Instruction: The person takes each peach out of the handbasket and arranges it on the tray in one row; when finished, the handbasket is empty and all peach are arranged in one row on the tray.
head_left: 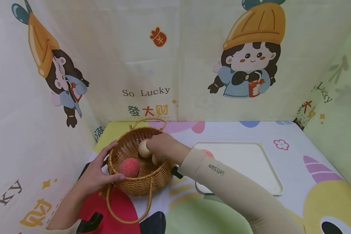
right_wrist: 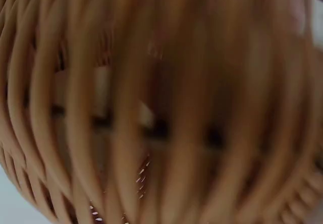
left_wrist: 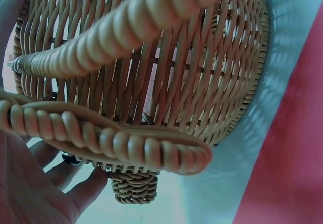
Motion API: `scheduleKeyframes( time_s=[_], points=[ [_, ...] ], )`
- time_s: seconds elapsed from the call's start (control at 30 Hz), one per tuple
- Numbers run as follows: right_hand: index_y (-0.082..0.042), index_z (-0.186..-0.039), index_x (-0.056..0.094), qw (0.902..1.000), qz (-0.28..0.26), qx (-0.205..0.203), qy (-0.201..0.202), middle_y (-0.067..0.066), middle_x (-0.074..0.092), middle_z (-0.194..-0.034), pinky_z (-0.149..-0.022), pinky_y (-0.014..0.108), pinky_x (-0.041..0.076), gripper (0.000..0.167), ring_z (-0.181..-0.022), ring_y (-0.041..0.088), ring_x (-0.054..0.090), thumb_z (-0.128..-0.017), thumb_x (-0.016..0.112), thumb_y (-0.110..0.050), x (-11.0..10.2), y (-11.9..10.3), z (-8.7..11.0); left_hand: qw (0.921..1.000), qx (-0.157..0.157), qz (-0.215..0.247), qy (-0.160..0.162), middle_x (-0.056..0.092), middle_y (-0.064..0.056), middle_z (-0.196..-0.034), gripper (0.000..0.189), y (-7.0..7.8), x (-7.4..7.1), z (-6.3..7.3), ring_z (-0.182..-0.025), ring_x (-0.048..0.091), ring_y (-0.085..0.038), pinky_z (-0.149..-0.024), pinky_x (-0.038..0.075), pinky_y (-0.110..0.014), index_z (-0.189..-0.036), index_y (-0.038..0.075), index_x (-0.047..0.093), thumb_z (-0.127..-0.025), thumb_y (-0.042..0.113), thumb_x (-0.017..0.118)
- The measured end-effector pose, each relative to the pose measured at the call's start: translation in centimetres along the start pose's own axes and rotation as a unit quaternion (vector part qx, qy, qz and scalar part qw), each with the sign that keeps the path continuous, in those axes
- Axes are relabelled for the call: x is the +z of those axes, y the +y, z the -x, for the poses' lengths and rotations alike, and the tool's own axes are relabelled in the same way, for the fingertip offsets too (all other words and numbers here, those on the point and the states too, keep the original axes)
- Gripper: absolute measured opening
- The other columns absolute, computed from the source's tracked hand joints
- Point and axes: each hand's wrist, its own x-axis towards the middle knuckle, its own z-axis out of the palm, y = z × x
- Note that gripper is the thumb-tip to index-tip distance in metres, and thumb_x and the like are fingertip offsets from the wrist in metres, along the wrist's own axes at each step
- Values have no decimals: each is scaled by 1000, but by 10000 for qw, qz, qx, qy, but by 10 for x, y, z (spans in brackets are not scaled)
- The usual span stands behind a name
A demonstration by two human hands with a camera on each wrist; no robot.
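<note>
1. Wicker basket (head_left: 161, 178): left of centre on the patterned tablecloth (head_left: 292, 169), opening up. Roughly round, no clear long axis; the line through its handles runs near-left to far-right.
2. Far handle (head_left: 151, 119) arches beyond the rim; near handle (head_left: 131, 222) loops outward toward the person.
3. Inside: red ball (head_left: 129, 167) at near-left; pale ball (head_left: 144, 149) farther in, partly behind the right hand (head_left: 163, 148). Both round, no pointing direction. Another pale bit shows under that hand, unclear what.
4. Right hand: back up, wrist over the rim, fingers down in the basket and mostly hidden. Cannot tell if it grasps the pale ball or anything else. Right wrist view only gives blurred wicker.
5. Right forearm in beige sleeve (head_left: 237, 188), slanting from lower right up-left across the tray.
6. Left hand (head_left: 95, 175): grips basket's left side, thumb along the near-left rim, fingers spread on the outer wall. Left forearm rises from lower left.
7. White tray (head_left: 245, 169): right of basket, longer left-to-right. Second red ball (head_left: 208, 153) at its far-left corner, part-covered by sleeve.
8. Printed cloth backdrop (head_left: 193, 65) behind.
</note>
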Motion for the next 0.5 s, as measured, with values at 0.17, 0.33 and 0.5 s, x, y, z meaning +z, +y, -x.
scheduleKeyframes(
  time_s=[0.17, 0.33, 0.5],
  points=[
    [-22, -69, 56, 9965, 782, 269, -69, -6, 47, -72, -52, 29, 35, 23, -66, 13, 35, -75, 75, -13, 5, -10, -2, 10000, 38, 10, 24, 25, -17, -162, 108, 0, 1, 0, -140, 30, -53, -96, 42, -73, -161, 28, 23, -76, 25, 89],
    [-26, -70, 60, 9924, 1074, 513, -300, -8, 50, -72, -49, 28, 34, 20, -63, 12, 34, -77, 74, -15, 8, -13, -6, 10000, 84, 35, 41, 26, -16, -162, 107, -1, 2, 0, -141, 30, -51, -97, 41, -73, -161, 27, 24, -76, 24, 89],
    [-24, -78, 61, 9954, 846, 406, -178, -6, 54, -77, -50, 30, 40, 12, -66, 13, 39, -77, 73, -19, 12, -10, -10, 9998, 197, 57, 60, 27, -14, -162, 107, -2, 1, 0, -143, 27, -46, -103, 34, -74, -161, 25, 25, -75, 21, 90]
  ],
)
